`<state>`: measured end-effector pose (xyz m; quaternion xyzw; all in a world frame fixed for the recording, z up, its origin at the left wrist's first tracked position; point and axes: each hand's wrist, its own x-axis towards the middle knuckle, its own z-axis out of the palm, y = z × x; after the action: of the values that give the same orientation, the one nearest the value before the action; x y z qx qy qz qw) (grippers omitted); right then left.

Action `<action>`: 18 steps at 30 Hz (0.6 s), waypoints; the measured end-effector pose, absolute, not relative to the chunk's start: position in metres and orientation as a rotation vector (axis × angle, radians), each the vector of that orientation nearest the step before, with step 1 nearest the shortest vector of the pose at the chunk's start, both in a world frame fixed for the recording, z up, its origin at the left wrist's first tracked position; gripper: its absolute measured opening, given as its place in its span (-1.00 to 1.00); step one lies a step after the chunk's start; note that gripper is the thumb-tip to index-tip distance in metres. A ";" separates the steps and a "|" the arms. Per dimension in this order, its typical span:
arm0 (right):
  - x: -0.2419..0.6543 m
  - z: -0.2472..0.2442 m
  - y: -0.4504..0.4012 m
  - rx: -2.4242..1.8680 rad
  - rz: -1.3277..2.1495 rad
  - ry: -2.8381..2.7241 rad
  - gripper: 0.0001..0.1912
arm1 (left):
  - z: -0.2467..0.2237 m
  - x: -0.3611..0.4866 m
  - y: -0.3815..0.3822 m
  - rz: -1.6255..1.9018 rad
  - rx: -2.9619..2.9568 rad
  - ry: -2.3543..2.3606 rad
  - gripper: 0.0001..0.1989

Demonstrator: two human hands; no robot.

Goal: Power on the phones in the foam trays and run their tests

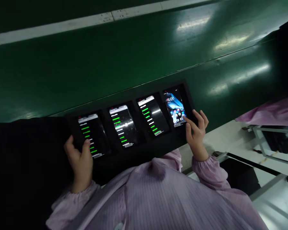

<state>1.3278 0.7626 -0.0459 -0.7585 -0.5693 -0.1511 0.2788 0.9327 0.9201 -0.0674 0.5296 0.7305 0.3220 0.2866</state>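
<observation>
A black tray (151,140) holds several smartphones in a row of recesses, all with lit screens. My left hand (80,159) grips the tray's left end, its thumb over the leftmost phone (99,134). That phone, the second phone (129,123) and the third phone (159,118) show lines of green and white text on black. The rightmost phone (174,105) displays a blue home screen with a clock and icons. My right hand (197,135) is at the tray's right end, index fingertip on or just over this screen's lower right, other fingers apart.
Beneath the tray's far side stretches a green work surface (98,73), with a pale strip (86,24) along its back. A dark area lies at left. Metal-framed stools (268,188) stand on the floor at right, near another person's pink garment (273,110).
</observation>
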 end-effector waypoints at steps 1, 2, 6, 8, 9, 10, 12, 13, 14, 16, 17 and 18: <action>1.328 -0.044 0.761 -2.019 -0.407 -1.533 -0.67 | -0.068 0.932 0.920 0.862 1.418 1.952 -0.38; 1.329 -0.043 0.759 -2.001 -0.409 -1.541 -0.67 | -0.069 0.932 0.920 0.862 1.420 1.948 -0.38; 1.331 -0.043 0.756 -1.949 -0.419 -1.566 -0.70 | -0.071 0.931 0.920 0.855 1.419 1.940 -0.34; 1.332 -0.044 0.758 -1.948 -0.429 -1.562 -0.71 | -0.072 0.930 0.920 0.860 1.415 1.945 -0.33; 1.332 -0.045 0.759 -1.951 -0.435 -1.557 -0.71 | -0.073 0.930 0.920 0.864 1.413 1.947 -0.33; 1.332 -0.046 0.760 -1.952 -0.442 -1.550 -0.71 | -0.073 0.930 0.920 0.868 1.412 1.946 -0.32; 1.332 -0.047 0.762 -1.952 -0.454 -1.536 -0.71 | -0.072 0.930 0.920 0.871 1.412 1.942 -0.32; 1.331 -0.048 0.763 -1.951 -0.456 -1.529 -0.72 | -0.072 0.930 0.920 0.871 1.413 1.940 -0.33; 1.331 -0.048 0.763 -1.950 -0.456 -1.523 -0.72 | -0.071 0.930 0.920 0.868 1.417 1.938 -0.33; 1.329 -0.048 0.764 -1.948 -0.449 -1.512 -0.72 | -0.071 0.930 0.919 0.865 1.430 1.930 -0.33; 1.329 -0.048 0.765 -1.947 -0.444 -1.506 -0.72 | -0.071 0.929 0.919 0.864 1.438 1.924 -0.33; 1.328 -0.048 0.765 -1.946 -0.439 -1.499 -0.72 | -0.072 0.929 0.918 0.862 1.445 1.916 -0.33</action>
<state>1.3284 0.7653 -0.0480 -0.7395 -0.5696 -0.1668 0.3176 0.9286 0.9184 -0.0715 0.5421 0.7188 0.3235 0.2914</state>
